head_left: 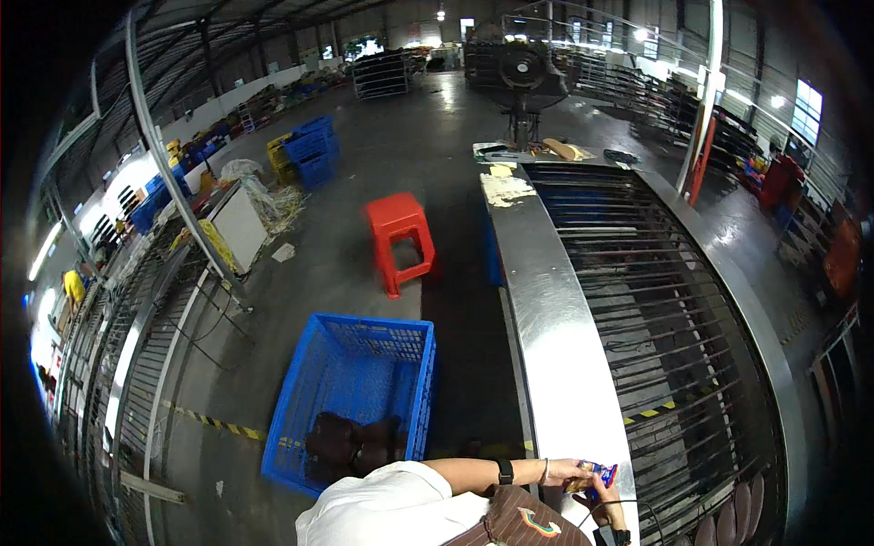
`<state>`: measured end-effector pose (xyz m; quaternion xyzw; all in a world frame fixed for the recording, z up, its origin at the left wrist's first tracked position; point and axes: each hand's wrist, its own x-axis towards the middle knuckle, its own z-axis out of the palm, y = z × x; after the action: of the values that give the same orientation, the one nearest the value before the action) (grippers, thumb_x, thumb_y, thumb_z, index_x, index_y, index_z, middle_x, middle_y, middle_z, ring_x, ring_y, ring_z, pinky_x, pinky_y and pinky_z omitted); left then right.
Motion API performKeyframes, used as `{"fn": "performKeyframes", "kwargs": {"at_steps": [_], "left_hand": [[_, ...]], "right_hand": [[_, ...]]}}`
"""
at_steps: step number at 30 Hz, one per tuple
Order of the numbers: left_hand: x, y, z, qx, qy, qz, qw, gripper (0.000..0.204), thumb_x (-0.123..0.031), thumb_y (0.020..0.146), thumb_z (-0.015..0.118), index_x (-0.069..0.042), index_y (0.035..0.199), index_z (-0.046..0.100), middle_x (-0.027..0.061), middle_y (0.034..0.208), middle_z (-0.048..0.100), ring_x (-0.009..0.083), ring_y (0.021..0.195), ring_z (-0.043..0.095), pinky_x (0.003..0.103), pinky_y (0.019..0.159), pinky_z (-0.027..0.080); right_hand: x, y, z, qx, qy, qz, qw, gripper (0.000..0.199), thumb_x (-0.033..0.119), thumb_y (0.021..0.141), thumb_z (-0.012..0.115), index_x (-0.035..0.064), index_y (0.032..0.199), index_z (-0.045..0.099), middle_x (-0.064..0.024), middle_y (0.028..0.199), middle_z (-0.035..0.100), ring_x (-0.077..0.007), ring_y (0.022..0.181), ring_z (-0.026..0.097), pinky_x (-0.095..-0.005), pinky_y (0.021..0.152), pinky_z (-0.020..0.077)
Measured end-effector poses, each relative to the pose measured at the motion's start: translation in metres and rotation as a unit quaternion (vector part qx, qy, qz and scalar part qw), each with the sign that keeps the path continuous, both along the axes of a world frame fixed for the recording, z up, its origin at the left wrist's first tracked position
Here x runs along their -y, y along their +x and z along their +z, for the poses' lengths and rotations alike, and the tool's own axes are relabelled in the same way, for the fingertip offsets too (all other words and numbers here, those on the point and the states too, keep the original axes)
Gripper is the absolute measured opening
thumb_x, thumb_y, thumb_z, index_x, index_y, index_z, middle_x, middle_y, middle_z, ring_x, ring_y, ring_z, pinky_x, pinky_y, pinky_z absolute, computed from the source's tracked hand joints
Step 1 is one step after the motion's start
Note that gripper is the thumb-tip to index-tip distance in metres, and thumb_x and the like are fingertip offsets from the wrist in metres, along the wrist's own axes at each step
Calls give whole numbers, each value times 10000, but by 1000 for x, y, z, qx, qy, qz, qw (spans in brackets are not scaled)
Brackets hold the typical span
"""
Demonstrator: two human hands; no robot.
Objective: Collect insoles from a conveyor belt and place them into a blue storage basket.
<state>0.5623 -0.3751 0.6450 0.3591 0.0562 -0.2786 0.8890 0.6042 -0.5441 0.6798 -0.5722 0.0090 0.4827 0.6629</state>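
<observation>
My left hand reaches in from the left over the flat steel side rail of a roller conveyor; a black band sits on its wrist. It pinches a small blue and red packet at the packet's left end. My right hand comes up from the lower edge and grips the same packet from below. The packet is small and partly covered by my fingers. A white sleeve and a brown bag with a coloured patch lie close under my arms.
A blue plastic crate with dark items inside stands on the floor to my left. Beyond it is a red stool. The conveyor's rollers run away to the right, with papers and a big fan at its far end. Stacked blue crates stand far left.
</observation>
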Motion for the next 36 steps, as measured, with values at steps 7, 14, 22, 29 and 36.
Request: {"fn": "performKeyframes", "kwargs": {"at_steps": [7, 14, 22, 29, 36], "left_hand": [[7, 20, -74, 226, 342, 21, 912, 228, -199, 779, 544, -29, 930, 535, 57, 723, 578, 182, 619, 549, 326, 566, 452], [-48, -25, -87, 237, 342, -422, 806, 375, -292, 865, 436, 46, 995, 532, 116, 975, 579, 197, 862, 526, 303, 743, 417], [-65, -72, -63, 337, 251, -66, 905, 165, -106, 748, 595, -13, 884, 610, 83, 868, 610, 178, 734, 506, 315, 690, 423], [-35, -45, 16, 426, 326, -398, 744, 267, -218, 716, 618, 13, 836, 561, 91, 756, 607, 155, 697, 536, 293, 595, 427], [-94, -10, 118, 444, 447, -508, 588, 310, -255, 763, 514, -64, 1006, 539, 132, 1036, 556, 274, 951, 546, 342, 748, 453]], "right_hand": [[-82, 44, -69, 179, -21, 107, 978, 380, 112, 771, 621, 10, 1095, 451, -100, 955, 566, -186, 839, 579, -379, 732, 518], [-155, 63, -77, 261, 38, 298, 917, 370, 98, 767, 623, 8, 1086, 458, -96, 946, 570, -178, 831, 579, -360, 729, 515], [-163, 74, -85, 339, 87, 363, 864, 359, 82, 763, 625, 6, 1076, 467, -91, 936, 575, -168, 820, 579, -338, 727, 512], [-14, 6, -115, 334, 14, 245, 910, 350, 69, 759, 627, 3, 1067, 475, -87, 927, 579, -159, 812, 579, -319, 725, 510], [-1, -61, 31, 235, -155, -163, 946, 283, -21, 741, 552, -2, 1022, 518, -37, 861, 582, -88, 789, 522, -228, 709, 439]]}}
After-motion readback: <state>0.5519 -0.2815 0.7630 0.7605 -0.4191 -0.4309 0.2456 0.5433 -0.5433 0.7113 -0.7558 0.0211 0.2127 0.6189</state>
